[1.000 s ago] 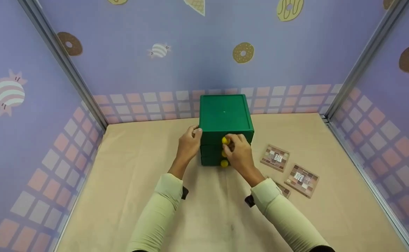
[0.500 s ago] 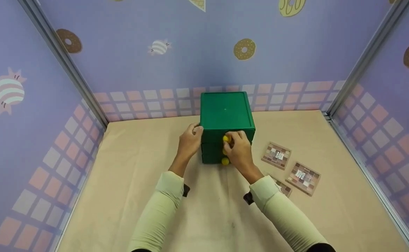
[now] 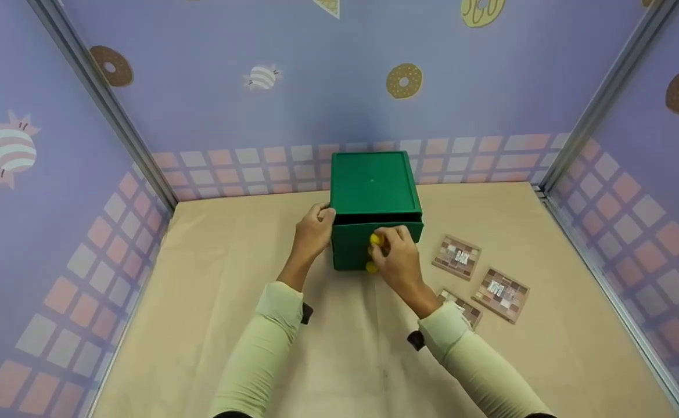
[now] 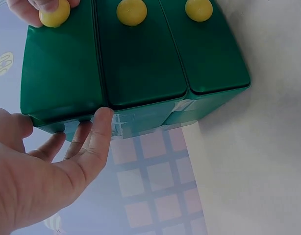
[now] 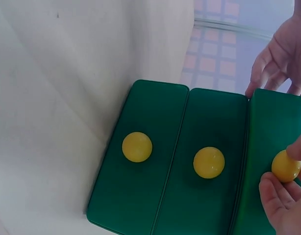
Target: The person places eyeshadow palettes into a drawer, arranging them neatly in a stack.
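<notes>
A green three-drawer cabinet [image 3: 372,183] stands near the back wall, each drawer bearing a round yellow knob. Its top drawer [image 3: 351,235] is pulled slightly out, leaving a dark gap under the cabinet's top panel. My right hand [image 3: 400,255] pinches the top knob [image 5: 286,166] between thumb and fingers. The middle knob [image 5: 209,162] and bottom knob [image 5: 137,147] are untouched, and their drawers are closed. My left hand [image 3: 312,229] rests against the cabinet's left side by the top front corner; in the left wrist view its fingertips [image 4: 103,115] touch the side, fingers extended.
Right of the cabinet lie three square checkered pieces, one at the back [image 3: 457,257], one farther right [image 3: 502,294] and one partly behind the right forearm [image 3: 464,310]. Beige cloth [image 3: 246,261] covers the table. Lilac patterned walls enclose its back and sides.
The right hand has drawn the top drawer slightly toward me by its knob, opening a gap beneath the top panel. The left hand has stayed at the cabinet's side.
</notes>
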Demonstrator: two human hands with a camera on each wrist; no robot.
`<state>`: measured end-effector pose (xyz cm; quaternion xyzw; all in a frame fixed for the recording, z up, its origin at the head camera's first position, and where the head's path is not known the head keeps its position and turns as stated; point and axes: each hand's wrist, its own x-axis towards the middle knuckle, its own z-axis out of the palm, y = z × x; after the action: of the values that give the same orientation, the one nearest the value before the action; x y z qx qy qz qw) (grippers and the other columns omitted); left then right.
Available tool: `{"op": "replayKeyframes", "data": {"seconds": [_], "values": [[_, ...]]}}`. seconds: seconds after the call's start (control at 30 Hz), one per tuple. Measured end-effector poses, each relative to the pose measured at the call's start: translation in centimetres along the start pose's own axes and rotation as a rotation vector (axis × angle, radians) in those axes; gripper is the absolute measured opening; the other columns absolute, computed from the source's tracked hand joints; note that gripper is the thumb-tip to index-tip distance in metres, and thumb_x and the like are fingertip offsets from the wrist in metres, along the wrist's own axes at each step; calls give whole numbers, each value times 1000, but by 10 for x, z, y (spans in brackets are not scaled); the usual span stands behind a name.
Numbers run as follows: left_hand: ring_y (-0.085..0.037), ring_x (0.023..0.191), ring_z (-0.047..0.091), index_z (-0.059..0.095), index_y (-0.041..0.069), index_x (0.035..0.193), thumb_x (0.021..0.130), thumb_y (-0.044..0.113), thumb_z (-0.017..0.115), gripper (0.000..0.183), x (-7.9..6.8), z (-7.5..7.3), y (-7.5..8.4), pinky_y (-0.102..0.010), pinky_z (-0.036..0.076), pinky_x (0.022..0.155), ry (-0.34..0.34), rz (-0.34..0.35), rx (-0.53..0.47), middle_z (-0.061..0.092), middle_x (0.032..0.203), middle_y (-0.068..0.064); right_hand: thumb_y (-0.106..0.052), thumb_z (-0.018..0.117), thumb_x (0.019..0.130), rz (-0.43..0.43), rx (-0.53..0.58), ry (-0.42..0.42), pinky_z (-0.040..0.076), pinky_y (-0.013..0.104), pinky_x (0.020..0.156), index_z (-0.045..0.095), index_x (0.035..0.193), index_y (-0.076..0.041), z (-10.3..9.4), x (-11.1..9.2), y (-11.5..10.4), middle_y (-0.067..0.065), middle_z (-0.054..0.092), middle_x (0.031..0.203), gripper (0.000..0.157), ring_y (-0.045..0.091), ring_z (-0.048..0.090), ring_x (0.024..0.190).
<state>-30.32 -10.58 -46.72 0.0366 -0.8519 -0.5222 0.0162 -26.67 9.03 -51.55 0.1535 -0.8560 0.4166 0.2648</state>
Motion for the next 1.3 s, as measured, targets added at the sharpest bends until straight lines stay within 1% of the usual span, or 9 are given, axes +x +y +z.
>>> {"op": "replayKeyframes", "data": {"seconds": [0.07, 0.23, 0.47, 0.63, 0.83, 0.93, 1.03, 1.2, 1.3], "values": [[-25, 98, 68, 51, 20, 149, 107, 43, 41, 49, 0, 0, 1, -38, 56, 77, -5, -4, -7, 65, 134, -13, -4, 76, 88, -6, 0, 2, 62, 34, 81, 69, 109, -2, -2, -4, -1, 13, 57, 101, 22, 24, 69, 91], [-22, 86, 66, 50, 20, 149, 108, 44, 41, 49, 2, -1, 1, -30, 53, 68, -12, -12, -9, 66, 132, -12, -3, 76, 88, -26, -13, 6, 62, 32, 81, 68, 109, -3, -7, -14, -6, 12, 57, 101, 22, 21, 69, 91], [-31, 91, 69, 49, 22, 151, 107, 45, 40, 50, 3, 0, 1, -34, 53, 71, -29, -16, -10, 65, 135, -12, -4, 79, 86, -57, -66, 21, 61, 31, 80, 69, 107, -5, -14, -33, -11, 11, 58, 100, 24, 18, 67, 89], [-24, 98, 67, 49, 20, 151, 107, 45, 40, 51, 3, 0, 1, -34, 52, 75, -23, -18, 12, 64, 137, -11, -3, 81, 83, -87, -90, 21, 61, 31, 77, 68, 107, -5, -20, -46, -18, 11, 58, 100, 27, 17, 65, 87], [-26, 84, 66, 48, 20, 151, 108, 44, 40, 50, 2, 0, 0, -34, 52, 70, -34, -13, -8, 67, 129, -11, -2, 83, 82, -84, -88, 16, 61, 29, 74, 68, 106, -6, -26, -64, -27, 8, 58, 98, 29, 14, 65, 84], [-23, 93, 67, 48, 21, 151, 107, 45, 40, 50, 1, 0, 0, -34, 53, 73, -32, -11, 0, 65, 134, -11, -3, 83, 81, -91, -96, 20, 61, 29, 72, 68, 106, -6, -28, -72, -31, 8, 57, 97, 29, 14, 65, 83], [-23, 100, 67, 49, 21, 151, 107, 44, 39, 50, 1, 0, 1, -36, 53, 77, -26, -11, 4, 63, 139, -12, -4, 83, 82, -96, -109, 16, 61, 28, 72, 68, 106, -6, -29, -75, -33, 9, 58, 97, 29, 14, 65, 82], [-25, 87, 67, 49, 21, 151, 108, 42, 40, 49, 1, 2, 0, -34, 52, 71, -23, -12, -6, 65, 136, -12, -6, 83, 83, -103, -129, 2, 61, 29, 74, 69, 108, -7, -34, -75, -32, 8, 60, 99, 29, 15, 67, 86], [-25, 90, 68, 49, 21, 151, 108, 42, 40, 49, 0, 4, 0, -32, 52, 70, -28, -19, -5, 65, 136, -12, -7, 82, 83, -137, -133, 33, 60, 29, 69, 71, 108, -7, -43, -73, -27, 6, 64, 96, 27, 14, 67, 83]]}}
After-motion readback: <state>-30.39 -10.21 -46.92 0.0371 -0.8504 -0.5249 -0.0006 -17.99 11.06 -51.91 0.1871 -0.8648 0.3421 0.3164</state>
